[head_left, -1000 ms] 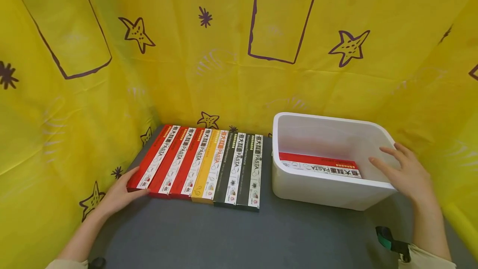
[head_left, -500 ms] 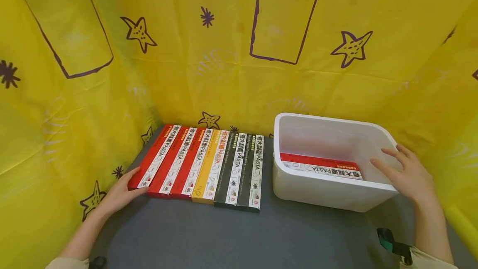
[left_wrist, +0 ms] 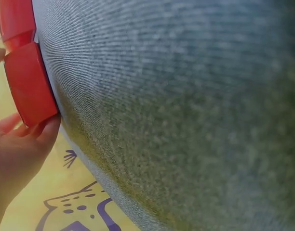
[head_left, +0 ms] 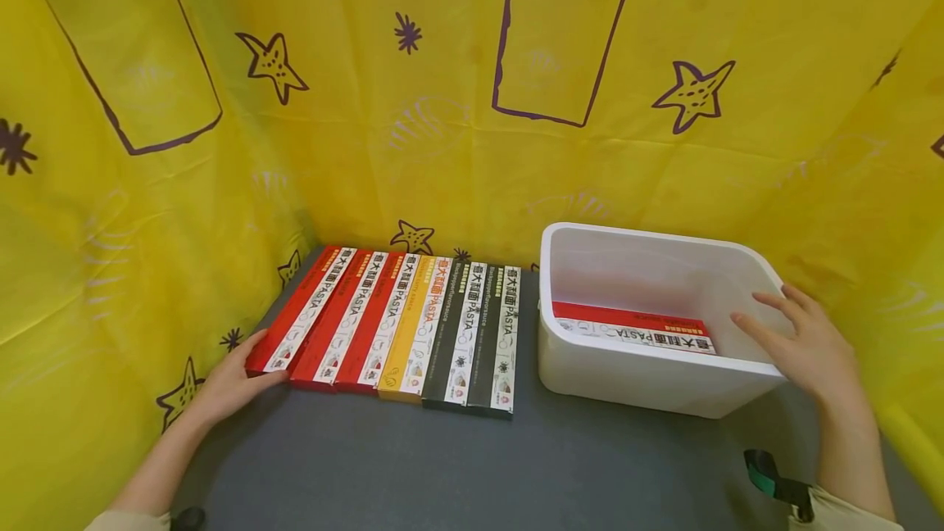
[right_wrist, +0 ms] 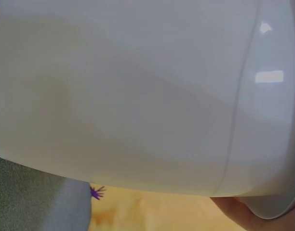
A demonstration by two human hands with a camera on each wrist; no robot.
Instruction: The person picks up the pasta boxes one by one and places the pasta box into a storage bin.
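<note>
Six-wide is not stated here; a row of several pasta boxes lies side by side at the left. At its left end, my left hand grips the near end of a red pasta box, thumb on one side and fingers on the other. The left wrist view shows that red end close up, fingertips against its edge. At the right stands a white bin with a red and white pasta box inside. My right hand rests at the bin's right rim, fingers spread loosely over it.
Beside the gripped box lie two more red boxes, a yellow box and two black boxes. A yellow patterned curtain surrounds the dark grey tabletop at the back and sides.
My left hand has shifted slightly left with the near end of the end red box, which slants a little away from its neighbour. The right hand has stayed at the bin.
</note>
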